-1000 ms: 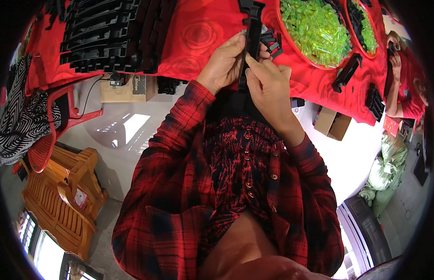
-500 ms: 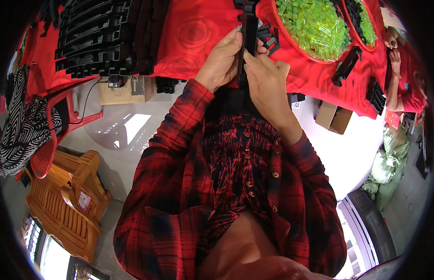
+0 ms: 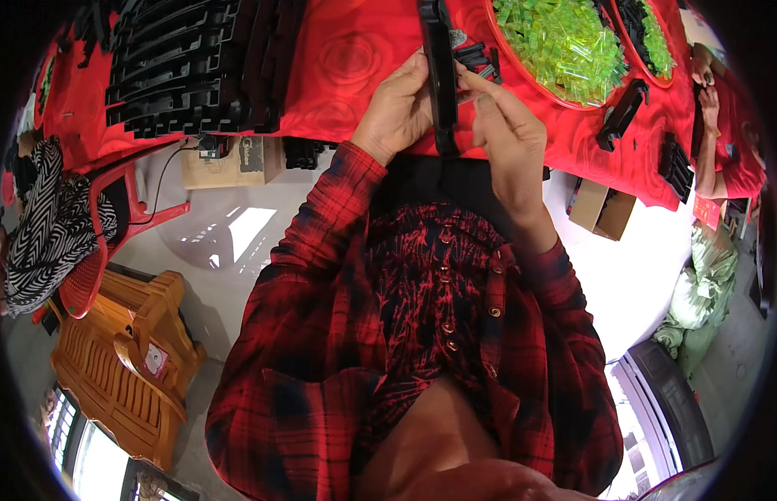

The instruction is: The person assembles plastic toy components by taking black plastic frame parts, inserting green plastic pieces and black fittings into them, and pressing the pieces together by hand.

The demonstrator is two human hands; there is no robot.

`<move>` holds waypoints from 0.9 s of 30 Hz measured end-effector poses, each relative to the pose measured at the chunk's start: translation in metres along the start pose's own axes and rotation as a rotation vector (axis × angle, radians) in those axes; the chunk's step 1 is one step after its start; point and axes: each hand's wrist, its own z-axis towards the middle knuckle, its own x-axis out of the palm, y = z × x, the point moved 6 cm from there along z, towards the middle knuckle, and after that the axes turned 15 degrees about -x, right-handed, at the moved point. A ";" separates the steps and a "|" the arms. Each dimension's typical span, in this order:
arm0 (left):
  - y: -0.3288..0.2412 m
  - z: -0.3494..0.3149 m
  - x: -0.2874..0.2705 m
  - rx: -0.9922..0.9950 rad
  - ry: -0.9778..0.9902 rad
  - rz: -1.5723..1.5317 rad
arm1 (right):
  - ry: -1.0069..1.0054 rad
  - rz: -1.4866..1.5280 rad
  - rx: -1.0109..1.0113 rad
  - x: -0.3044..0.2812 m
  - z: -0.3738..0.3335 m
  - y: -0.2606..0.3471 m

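A long, narrow black plastic part (image 3: 441, 92) stands lengthwise in front of me at the near edge of the red cloth. My left hand (image 3: 397, 110) is closed round its left side. On the other side, my right hand (image 3: 512, 129) has thumb and forefinger bent together close against the part. Whatever small thing is between those fingers is too fine to make out. Just beyond my right fingertips lies a small heap of short dark strips (image 3: 472, 58).
A tall stack of black plastic parts (image 3: 175, 71) fills the left of the red-clothed table (image 3: 342, 63). At right is a red basin (image 3: 545, 95) of green translucent pieces, with a loose black part (image 3: 624, 113) beside it. A co-worker's arm (image 3: 708, 138) shows at far right.
My right hand has drawn back and to the right from the black part, its fingers turning from lying along it to a pinch beside it. The left hand keeps its hold.
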 end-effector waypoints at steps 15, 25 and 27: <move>0.001 0.001 0.003 -0.092 0.070 -0.044 | 0.007 -0.993 -0.442 0.021 0.020 -0.013; 0.000 -0.003 -0.003 -0.095 -0.150 0.053 | 0.149 -0.885 -0.321 0.016 0.036 -0.020; 0.000 -0.004 0.005 -0.090 -0.242 0.160 | 0.216 -0.864 -0.169 0.013 0.039 -0.027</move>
